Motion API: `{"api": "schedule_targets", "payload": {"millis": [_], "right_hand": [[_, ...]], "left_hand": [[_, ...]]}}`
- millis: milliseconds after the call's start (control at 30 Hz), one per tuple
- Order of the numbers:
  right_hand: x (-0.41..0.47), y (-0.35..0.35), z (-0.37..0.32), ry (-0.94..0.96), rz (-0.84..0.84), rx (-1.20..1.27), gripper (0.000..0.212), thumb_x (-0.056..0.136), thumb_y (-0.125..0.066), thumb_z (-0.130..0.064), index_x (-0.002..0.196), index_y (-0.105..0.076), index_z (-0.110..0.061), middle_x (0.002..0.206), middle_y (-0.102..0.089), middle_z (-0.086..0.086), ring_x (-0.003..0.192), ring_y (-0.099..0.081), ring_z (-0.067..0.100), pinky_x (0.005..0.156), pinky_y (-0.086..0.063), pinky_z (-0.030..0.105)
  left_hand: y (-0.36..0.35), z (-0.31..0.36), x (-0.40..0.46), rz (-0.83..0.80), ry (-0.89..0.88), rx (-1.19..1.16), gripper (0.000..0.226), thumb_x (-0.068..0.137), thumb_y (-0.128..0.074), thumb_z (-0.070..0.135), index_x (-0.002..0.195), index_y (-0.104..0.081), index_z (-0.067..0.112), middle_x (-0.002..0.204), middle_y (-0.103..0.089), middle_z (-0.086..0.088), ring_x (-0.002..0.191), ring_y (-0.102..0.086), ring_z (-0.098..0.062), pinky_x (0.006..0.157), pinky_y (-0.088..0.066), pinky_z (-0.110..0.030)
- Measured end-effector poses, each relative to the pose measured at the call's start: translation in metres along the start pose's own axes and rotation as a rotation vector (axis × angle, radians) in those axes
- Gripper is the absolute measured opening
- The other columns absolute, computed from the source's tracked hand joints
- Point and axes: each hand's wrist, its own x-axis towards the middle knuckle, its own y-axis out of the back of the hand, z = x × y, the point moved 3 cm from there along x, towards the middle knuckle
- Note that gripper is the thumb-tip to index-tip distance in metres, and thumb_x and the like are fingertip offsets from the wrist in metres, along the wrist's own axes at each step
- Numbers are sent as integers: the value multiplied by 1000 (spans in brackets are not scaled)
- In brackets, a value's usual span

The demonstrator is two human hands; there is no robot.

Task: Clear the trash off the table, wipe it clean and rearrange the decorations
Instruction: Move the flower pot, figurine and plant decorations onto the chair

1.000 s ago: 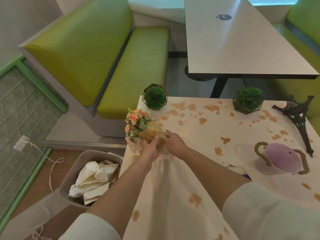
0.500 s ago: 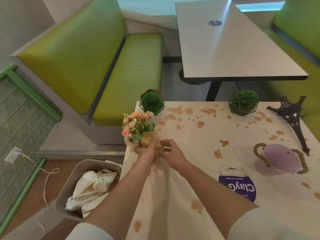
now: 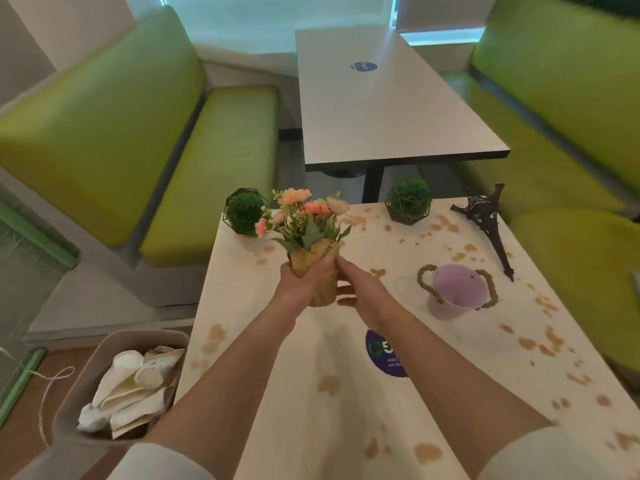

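Note:
A small bouquet (image 3: 304,220) of orange and pink flowers in a tan paper wrap stands upright above the stained table (image 3: 346,403). My left hand (image 3: 301,284) grips the wrap from the left. My right hand (image 3: 360,289) touches the wrap's right side with loosely spread fingers. A purple pail (image 3: 457,294) with rope handles lies tilted on the table to the right. A dark Eiffel Tower model (image 3: 485,221) lies on its side at the far right. Two green ball plants stand at the far edge, one left (image 3: 244,213) and one right (image 3: 410,200).
A grey bin (image 3: 79,389) holding paper cups and wrappers stands on the floor left of the table. Brown spots cover the tabletop, and a round purple sticker (image 3: 384,355) lies by my right forearm. Green benches (image 3: 214,168) and a second table (image 3: 381,98) stand beyond.
Both hands raised the bouquet from lying tilted at the table's left edge to upright, and carried it toward the middle. The camera view shifted left to right.

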Motion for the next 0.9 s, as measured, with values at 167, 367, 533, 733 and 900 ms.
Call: {"api": "schedule_targets", "payload": {"millis": [167, 367, 533, 733, 900], "right_hand": [[-31, 74, -19, 62, 36, 84, 34, 103, -38, -36, 112, -63, -15, 103, -64, 6, 87, -62, 21, 77, -52, 32], [-57, 167, -24, 93, 136, 112, 28, 98, -49, -27, 121, -64, -20, 112, -69, 7, 98, -66, 20, 67, -55, 24], [-53, 234, -22, 105, 248, 6, 23, 96, -57, -18, 117, -60, -27, 119, -65, 3, 108, -64, 24, 76, -58, 30], [-53, 270, -8, 174, 287, -187, 36, 89, -70, -28, 121, -55, -22, 116, -61, -7, 96, -61, 8, 59, -46, 11], [-43, 280, 23, 241, 413, -421, 26, 80, -78, -38, 99, -66, -26, 112, -54, -2, 109, -47, 18, 79, -39, 19]], "left_hand": [[-72, 24, -22, -151, -122, 107, 98, 69, -69, 69, 141, -28, 17, 134, -48, 0, 120, -52, -21, 97, -49, -36], [-156, 34, -29, -181, -233, 280, 89, 59, -81, 64, 130, -49, 22, 129, -43, -1, 107, -57, -15, 78, -54, -24], [-208, 38, -31, -151, -323, 227, 81, 63, -90, 32, 130, -47, 16, 110, -59, 9, 91, -59, -1, 64, -51, -15], [-241, 24, -27, -112, -348, 397, 84, 64, -87, 46, 135, -47, 24, 117, -61, 12, 105, -59, -10, 81, -53, -24], [-245, 2, -27, -25, -382, 622, 84, 53, -74, 76, 126, -53, 40, 124, -60, 12, 120, -48, -18, 99, -44, -45]]}}
